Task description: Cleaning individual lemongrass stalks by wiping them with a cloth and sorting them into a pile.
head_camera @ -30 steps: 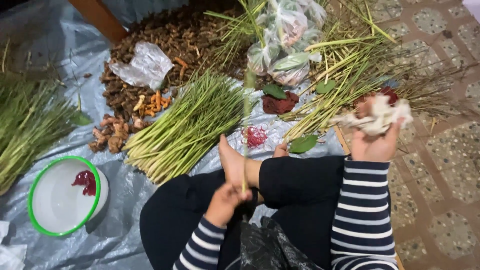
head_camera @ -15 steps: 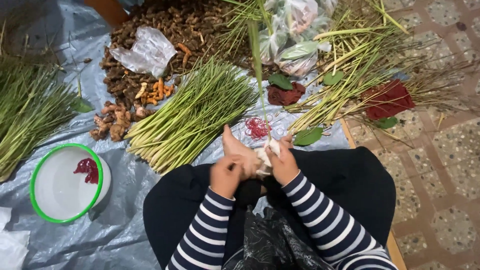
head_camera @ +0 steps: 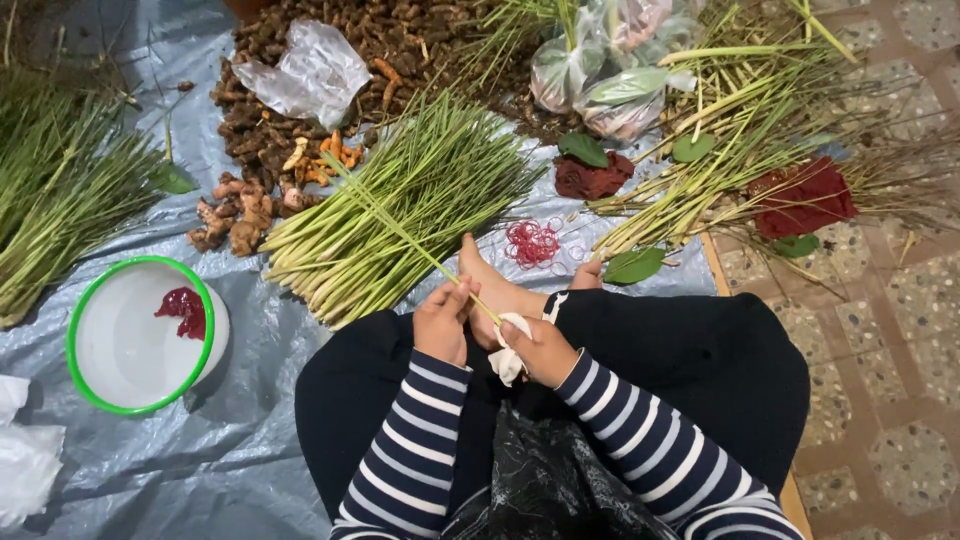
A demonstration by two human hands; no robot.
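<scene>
Lowered now, stalk [head_camera: 400, 228] overlies lemongrass pile [head_camera: 400, 205], both hands [head_camera: 445, 320] gripping.

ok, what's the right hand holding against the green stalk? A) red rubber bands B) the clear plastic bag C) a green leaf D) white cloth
D: the right hand has its grip on a crumpled white cloth pressed at the base of the long green stalk, which the left hand pinches; the red rubber bands lie apart on the grey tarp.
</scene>
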